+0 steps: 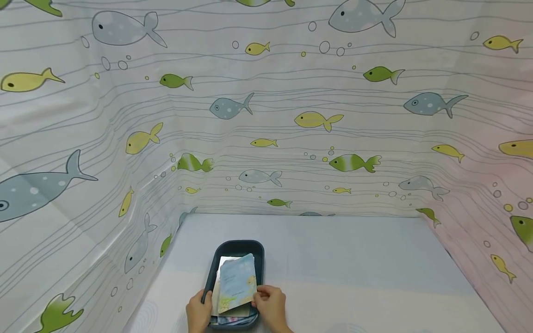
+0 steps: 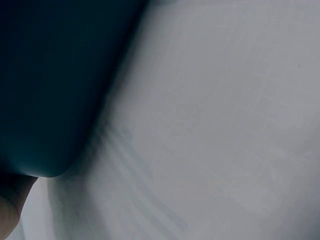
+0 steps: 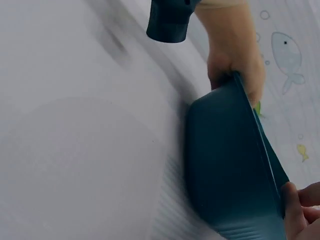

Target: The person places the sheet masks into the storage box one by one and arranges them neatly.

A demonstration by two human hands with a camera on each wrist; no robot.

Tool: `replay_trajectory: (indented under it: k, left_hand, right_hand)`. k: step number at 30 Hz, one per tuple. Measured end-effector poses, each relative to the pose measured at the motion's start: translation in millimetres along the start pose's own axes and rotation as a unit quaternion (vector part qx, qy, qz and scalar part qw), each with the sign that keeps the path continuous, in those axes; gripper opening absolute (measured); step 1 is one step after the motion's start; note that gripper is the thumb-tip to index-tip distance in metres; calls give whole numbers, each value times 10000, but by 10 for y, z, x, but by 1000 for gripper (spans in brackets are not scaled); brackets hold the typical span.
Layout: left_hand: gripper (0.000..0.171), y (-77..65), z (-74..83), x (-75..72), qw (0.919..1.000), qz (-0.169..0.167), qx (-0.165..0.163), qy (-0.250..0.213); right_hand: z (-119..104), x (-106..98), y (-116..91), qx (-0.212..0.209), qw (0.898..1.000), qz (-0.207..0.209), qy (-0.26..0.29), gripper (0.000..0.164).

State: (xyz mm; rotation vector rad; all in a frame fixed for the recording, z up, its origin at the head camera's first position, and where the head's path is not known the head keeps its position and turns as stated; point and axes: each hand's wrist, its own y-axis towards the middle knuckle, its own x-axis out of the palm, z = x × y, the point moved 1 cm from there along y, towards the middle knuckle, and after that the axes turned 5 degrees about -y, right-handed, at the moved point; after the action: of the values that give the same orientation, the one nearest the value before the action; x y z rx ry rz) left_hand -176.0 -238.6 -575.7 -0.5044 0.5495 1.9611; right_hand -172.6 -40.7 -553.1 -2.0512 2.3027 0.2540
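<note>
A dark teal plastic bin, rounded at its corners, is at the front of the table in the head view. My left hand grips its left rim; the right wrist view shows that hand at the bin's end. On the pile inside lies a light blue card with yellow flowers, tilted to the right. My right hand pinches its right edge between thumb and finger. Paler papers and a colourful sheet show under it. The bin's wall fills the left wrist view's upper left.
A white table spreads around the bin, mostly to its right. Fish-printed sheeting stands along the back and both sides. A dark cylindrical device sits by the left wrist.
</note>
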Motion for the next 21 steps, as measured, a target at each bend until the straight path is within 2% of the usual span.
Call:
replay_trajectory:
  k: [6, 10, 17, 21]
  left_hand:
    - [20, 17, -9, 9, 10000, -46, -33, 66]
    - [21, 26, -9, 11, 9999, 7, -15, 122]
    - [17, 7, -6, 12, 9998, -97, -165, 73]
    - [17, 5, -15, 7, 9999, -45, -154, 62]
  right_hand:
    - [-31, -12, 3, -364, 9983, -377, -267, 11]
    - [-30, -16, 1, -650, 9960, -421, -435, 8]
    - [-3, -45, -30, -1012, 9910, -331, -815, 10]
    - [25, -95, -47, -1017, 9924, -423, -540, 9]
